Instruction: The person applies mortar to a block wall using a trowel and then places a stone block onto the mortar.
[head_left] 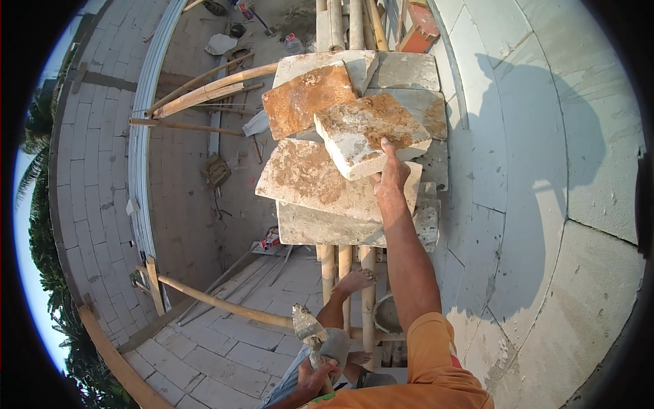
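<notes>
Holds a pale, brown-stained block (364,129) in the right grip (391,176), with the thumb on the top face and fingers around the near edge. Cannot tell whether to call that block lifted or resting atop the pile of slabs (300,223). Holds a mortar-crusted trowel (310,328) by its handle in the left grip (316,377), low, well apart from the pile. Has a rust-brown block (306,99) just left of the held one and a wide stained slab (320,174) partly under it, above 3 bamboo poles (368,273). Could lose the block through a 1-handed hold at only 1 edge, with much weight beyond the fingers. Could shift or tip the loose, overlapping pieces if dragging rather than lifting. Could chip a corner on the wall (545,184) at the right by swinging wide. Could hurt the bare foot (357,280) below through a slip over the near edge.
</notes>
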`<state>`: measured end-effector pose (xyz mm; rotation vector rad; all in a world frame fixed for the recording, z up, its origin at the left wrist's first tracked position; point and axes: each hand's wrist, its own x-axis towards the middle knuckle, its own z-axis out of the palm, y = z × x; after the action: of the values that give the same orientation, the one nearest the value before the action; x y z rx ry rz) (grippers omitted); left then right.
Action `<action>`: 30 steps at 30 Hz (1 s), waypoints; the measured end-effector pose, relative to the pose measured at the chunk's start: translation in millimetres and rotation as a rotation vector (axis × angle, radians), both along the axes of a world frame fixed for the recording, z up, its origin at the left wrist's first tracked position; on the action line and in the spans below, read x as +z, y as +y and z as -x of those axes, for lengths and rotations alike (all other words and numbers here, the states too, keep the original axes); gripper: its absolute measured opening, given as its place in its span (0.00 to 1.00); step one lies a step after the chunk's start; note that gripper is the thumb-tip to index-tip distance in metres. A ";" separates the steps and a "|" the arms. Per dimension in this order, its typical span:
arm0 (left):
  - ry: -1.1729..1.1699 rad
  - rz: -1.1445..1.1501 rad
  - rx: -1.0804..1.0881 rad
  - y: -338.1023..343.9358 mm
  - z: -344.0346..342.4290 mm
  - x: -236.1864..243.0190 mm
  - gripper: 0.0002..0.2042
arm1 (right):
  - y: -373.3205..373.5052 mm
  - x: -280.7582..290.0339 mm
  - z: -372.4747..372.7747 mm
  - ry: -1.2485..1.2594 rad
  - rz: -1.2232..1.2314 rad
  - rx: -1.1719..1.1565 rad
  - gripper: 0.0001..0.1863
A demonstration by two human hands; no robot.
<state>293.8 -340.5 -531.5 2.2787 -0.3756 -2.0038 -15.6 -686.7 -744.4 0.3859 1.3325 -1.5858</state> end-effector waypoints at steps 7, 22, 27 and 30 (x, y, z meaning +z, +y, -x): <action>-0.041 -0.096 -0.042 10.8 -7.3 -6.8 0.14 | -54.9 0.9 -9.5 -0.073 0.104 -0.030 0.40; 0.013 0.004 -0.084 1.8 8.8 8.1 0.11 | 92.3 -55.9 -5.8 1.246 -0.476 0.363 0.29; 0.049 -0.005 -0.064 -2.0 2.0 0.8 0.14 | 180.4 -105.3 -2.0 1.054 -0.706 0.436 0.38; 0.116 0.021 0.007 -16.1 -6.8 -8.2 0.13 | 206.2 -133.7 -3.7 0.838 -0.566 0.613 0.41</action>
<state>300.7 -356.7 -539.8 2.1362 -0.3769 -2.1056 -11.9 -480.6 -878.1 -0.3983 2.2703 -0.8232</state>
